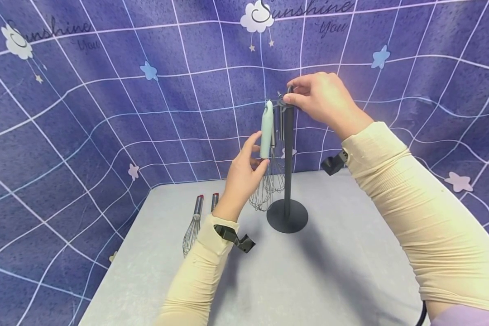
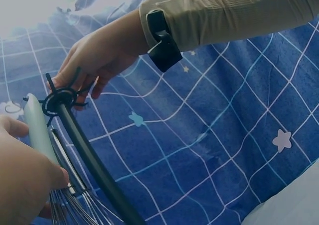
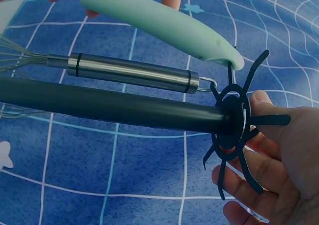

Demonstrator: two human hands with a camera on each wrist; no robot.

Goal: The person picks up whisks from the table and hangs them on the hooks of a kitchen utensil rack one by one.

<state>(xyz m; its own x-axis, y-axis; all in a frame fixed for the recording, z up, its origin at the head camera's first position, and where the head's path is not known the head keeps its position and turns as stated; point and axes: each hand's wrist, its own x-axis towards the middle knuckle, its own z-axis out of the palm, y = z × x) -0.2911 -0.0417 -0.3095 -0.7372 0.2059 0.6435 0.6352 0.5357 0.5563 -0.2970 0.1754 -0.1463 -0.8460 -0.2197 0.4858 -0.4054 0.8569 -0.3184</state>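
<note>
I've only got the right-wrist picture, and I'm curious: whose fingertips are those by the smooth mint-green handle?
Observer: The head view shows that they belong to the person's left grip, at the end of a cream-sleeved arm, holding the mint-green handle.
Visitor: And what's at the bottom of that dark, straight pole?
Observer: A flat, round black base, standing on a pale grey tabletop.
Visitor: Is any whisk lying apart from the stand?
Observer: Yes, a steel wire whisk with a red-tipped silver handle lies on the tabletop, left of the base in the head view.
</note>
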